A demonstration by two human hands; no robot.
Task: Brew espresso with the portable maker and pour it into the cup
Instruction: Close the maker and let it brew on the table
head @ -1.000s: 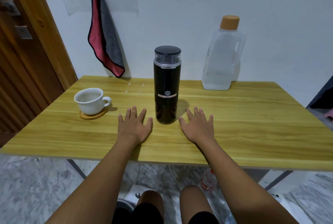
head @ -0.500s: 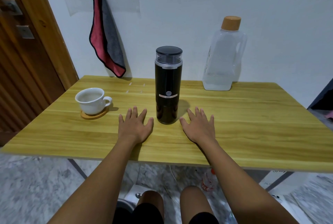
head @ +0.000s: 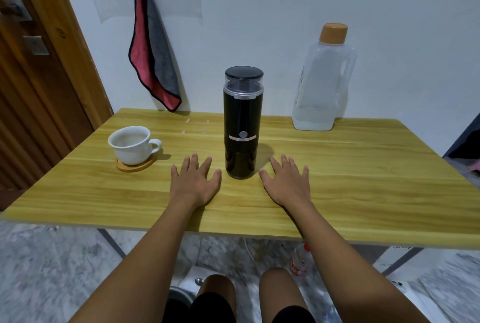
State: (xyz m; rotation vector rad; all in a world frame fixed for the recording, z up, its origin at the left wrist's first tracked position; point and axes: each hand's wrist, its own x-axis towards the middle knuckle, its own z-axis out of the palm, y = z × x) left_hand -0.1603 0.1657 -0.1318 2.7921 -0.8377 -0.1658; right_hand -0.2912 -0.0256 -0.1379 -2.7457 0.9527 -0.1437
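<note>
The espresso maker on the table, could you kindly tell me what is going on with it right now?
Nothing is being handled yet. A person rests the left hand and right hand flat on the wooden table, either side of the upright black espresso maker, without gripping it. Its lid is on. The white cup sits on a coaster to the left; a water jug stands at the back right.

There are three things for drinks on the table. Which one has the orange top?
The clear plastic jug at the back right, by the wall. The tall espresso maker has a black lid, and the white cup has none.
</note>
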